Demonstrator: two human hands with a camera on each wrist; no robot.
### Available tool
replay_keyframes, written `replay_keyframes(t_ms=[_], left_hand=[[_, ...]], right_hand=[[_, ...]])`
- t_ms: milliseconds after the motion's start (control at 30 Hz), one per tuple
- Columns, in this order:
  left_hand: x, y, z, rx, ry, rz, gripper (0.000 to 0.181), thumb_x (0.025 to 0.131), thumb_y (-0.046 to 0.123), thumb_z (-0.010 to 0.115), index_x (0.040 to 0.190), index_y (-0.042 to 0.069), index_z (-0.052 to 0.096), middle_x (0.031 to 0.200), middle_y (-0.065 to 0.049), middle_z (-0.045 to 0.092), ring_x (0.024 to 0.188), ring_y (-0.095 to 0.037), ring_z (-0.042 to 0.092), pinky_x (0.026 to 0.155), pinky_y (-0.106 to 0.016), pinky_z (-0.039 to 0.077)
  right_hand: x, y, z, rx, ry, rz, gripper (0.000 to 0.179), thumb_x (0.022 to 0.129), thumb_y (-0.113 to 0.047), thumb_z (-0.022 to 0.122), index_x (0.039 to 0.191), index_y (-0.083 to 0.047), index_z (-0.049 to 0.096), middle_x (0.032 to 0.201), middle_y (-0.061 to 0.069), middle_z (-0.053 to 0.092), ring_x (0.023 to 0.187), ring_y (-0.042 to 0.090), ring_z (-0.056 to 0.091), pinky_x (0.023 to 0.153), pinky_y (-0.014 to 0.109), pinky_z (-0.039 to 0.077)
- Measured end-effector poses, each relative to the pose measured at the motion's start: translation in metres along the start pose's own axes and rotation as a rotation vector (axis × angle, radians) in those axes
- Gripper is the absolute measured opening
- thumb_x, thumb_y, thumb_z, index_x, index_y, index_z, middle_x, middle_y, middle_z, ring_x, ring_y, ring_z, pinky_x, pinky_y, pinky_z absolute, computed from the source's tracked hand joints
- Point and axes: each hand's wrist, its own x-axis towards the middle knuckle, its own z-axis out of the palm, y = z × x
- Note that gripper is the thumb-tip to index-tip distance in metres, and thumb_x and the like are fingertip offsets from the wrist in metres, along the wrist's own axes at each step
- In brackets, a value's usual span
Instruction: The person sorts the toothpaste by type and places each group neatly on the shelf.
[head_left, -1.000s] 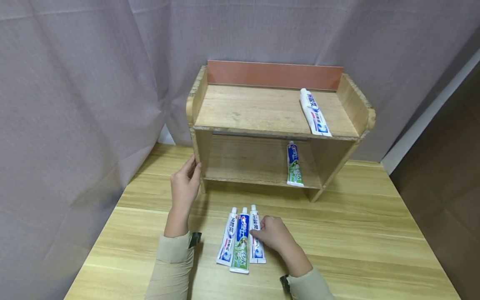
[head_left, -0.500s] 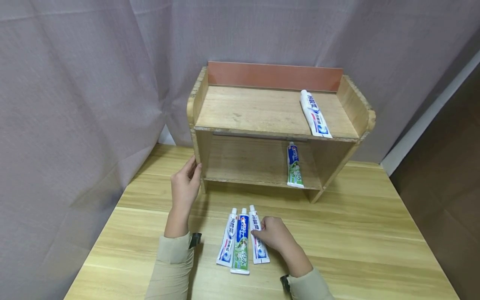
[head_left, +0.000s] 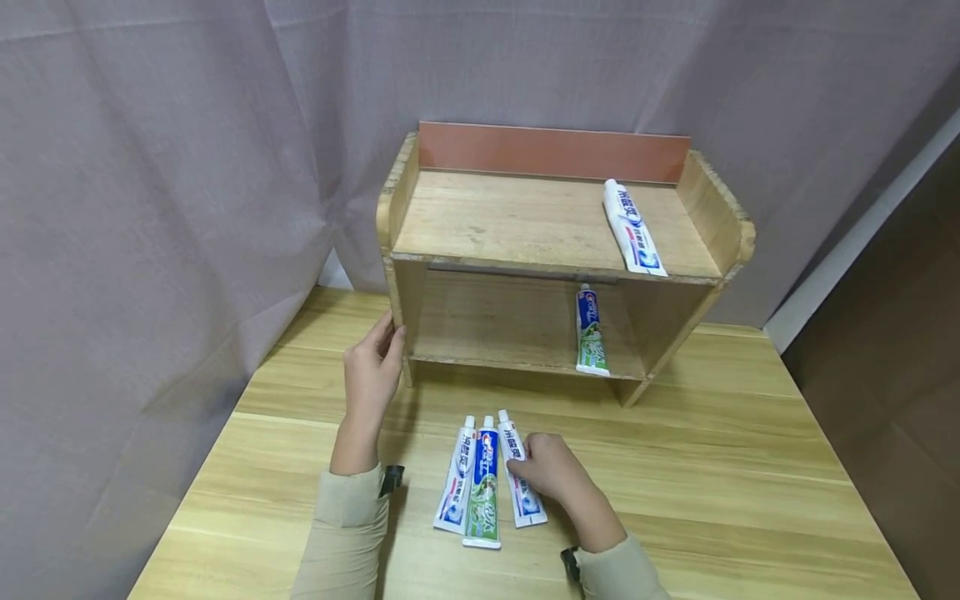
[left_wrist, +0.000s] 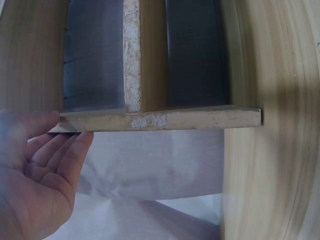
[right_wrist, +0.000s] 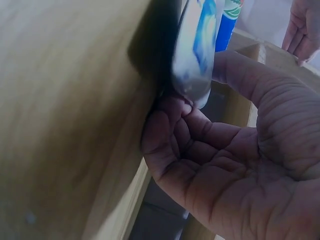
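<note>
In the head view my left hand [head_left: 369,367] holds the left side panel of a two-tier wooden shelf [head_left: 396,287]. The left wrist view shows the thumb on one face of the panel and the fingers on the other. My right hand [head_left: 557,468] pinches a white and blue toothpaste tube [head_left: 529,505], its thumb across the tube's middle and its curled fingers at the side. This tube lies slanted, cap away from me. Left of it are a blue and green toothpaste tube [head_left: 483,477] and another white toothpaste tube [head_left: 454,483], side by side on the table.
A white toothpaste tube [head_left: 634,229] lies on the shelf's top tier, towards the right. Below it, a blue and green toothpaste tube [head_left: 592,330] rests on the lower tier. A grey curtain [head_left: 187,183] hangs behind the wooden table [head_left: 720,475]; a brown surface [head_left: 892,333] stands at right.
The bottom end of the white tube in my right hand has swung to the right, so it now slants away from the blue and green one. My left hand has stayed on the shelf.
</note>
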Motion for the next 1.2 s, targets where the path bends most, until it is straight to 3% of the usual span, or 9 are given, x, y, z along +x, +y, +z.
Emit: replay_keyframes(t_ms=[200,600,1200], left_hand=[[-0.0001,0.0005,-0.0001,-0.005,0.0,-0.001,0.034,0.098,0.008,0.066,0.131,0.001,0.065,0.118,-0.022,0.068,0.104,-0.031,0.071,0.083,-0.023,0.06],[-0.0007,0.0003,0.0001,-0.011,-0.002,-0.007,0.034,0.098,0.008,0.066,0.13,0.0,0.065,0.117,-0.023,0.068,0.103,-0.031,0.071,0.083,-0.023,0.06],[-0.0001,-0.0003,0.0004,-0.026,0.0,-0.013,0.034,0.098,0.009,0.066,0.132,0.002,0.065,0.119,-0.022,0.068,0.105,-0.031,0.071,0.084,-0.019,0.059]], right_hand=[[-0.0009,-0.0011,-0.0006,0.037,-0.022,0.036,0.016,0.086,-0.015,0.072,0.081,-0.004,0.063,0.065,0.005,0.059,0.049,0.015,0.057,0.04,0.024,0.051],[-0.002,-0.0011,-0.0011,0.046,-0.021,0.029,0.015,0.087,-0.015,0.073,0.085,-0.002,0.065,0.066,0.005,0.059,0.049,0.015,0.058,0.039,0.025,0.053],[-0.0029,0.0033,-0.0035,0.044,0.029,-0.003,0.018,0.086,-0.017,0.074,0.076,-0.007,0.063,0.063,0.003,0.057,0.048,0.014,0.055,0.04,0.023,0.049]])
